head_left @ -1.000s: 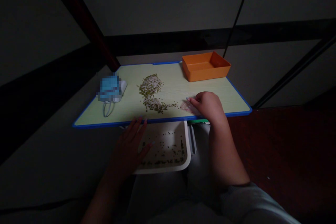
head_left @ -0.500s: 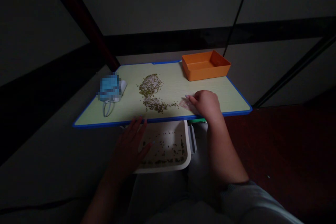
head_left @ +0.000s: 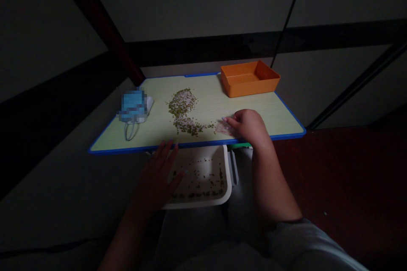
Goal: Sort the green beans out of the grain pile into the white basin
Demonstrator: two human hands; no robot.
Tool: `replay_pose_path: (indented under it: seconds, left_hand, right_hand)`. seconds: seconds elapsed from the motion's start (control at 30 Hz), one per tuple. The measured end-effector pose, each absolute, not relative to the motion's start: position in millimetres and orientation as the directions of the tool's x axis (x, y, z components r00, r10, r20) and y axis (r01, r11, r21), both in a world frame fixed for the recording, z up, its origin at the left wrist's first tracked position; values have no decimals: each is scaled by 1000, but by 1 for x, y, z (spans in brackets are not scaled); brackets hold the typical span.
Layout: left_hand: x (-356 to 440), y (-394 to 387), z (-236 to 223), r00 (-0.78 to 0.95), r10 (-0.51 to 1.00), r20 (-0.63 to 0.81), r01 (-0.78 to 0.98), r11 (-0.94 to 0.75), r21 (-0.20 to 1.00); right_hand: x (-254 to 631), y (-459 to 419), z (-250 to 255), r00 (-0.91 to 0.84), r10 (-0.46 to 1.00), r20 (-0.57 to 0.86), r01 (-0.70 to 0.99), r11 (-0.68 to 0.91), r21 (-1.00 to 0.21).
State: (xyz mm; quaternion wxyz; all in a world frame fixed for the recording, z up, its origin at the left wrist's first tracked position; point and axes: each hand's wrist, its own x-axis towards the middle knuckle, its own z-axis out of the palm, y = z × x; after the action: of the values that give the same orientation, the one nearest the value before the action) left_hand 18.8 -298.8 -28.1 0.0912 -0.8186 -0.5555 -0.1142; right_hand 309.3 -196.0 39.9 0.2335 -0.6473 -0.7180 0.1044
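Observation:
On the pale board (head_left: 152, 137) with a blue rim lies a spread of small green and whitish grains (head_left: 184, 103), with a thin trail running right. My right hand (head_left: 251, 126) is closed, its thumb and fingers pinching a thin pinkish card (head_left: 224, 128). The card is at the board's surface, just right of the trail; my fingers hide part of it. My left hand (head_left: 157, 173) is open with fingers spread, fingertips at the board's front edge. Below that edge, partly behind my left hand, is a white bin (head_left: 228, 178) with scattered dark grains inside.
An orange tray (head_left: 251, 89) stands at the board's back right. At the left edge sits a blurred-out blue item (head_left: 132, 105) on a white device with a looped grey cord (head_left: 127, 132). A panelled wall (head_left: 203, 4) rises behind the board.
My right hand has shifted slightly left with the card, bringing its edge closer to the grain trail. My left hand stays in place.

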Motion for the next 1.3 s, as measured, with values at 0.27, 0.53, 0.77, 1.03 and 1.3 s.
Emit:
replay_pose_path:
  seconds: [0.27,0.53,0.77,1.03,1.3]
  left_hand:
    - [20,-299,-27,362,884,295,928,-372,-25]
    - [20,-299,-27,357,889,286,930,-366,-24]
    - [20,-299,-27,358,887,291,930,-368,-22]
    - [20,-299,-27,364,886,287,927,-373,-25]
    - [20,-299,-28,364,885,289,928,-371,-33]
  right_hand:
    - [308,-193,38,-14,979,205,919,93,-382]
    - [304,-187,33,-11,974,228,919,100,-382]
    - [308,-190,34,-45,977,206,880,137,-455]
    - [309,-193,35,-110,976,187,851,190,-490]
    - [301,-194,36,-145,971,191,853,220,-473]
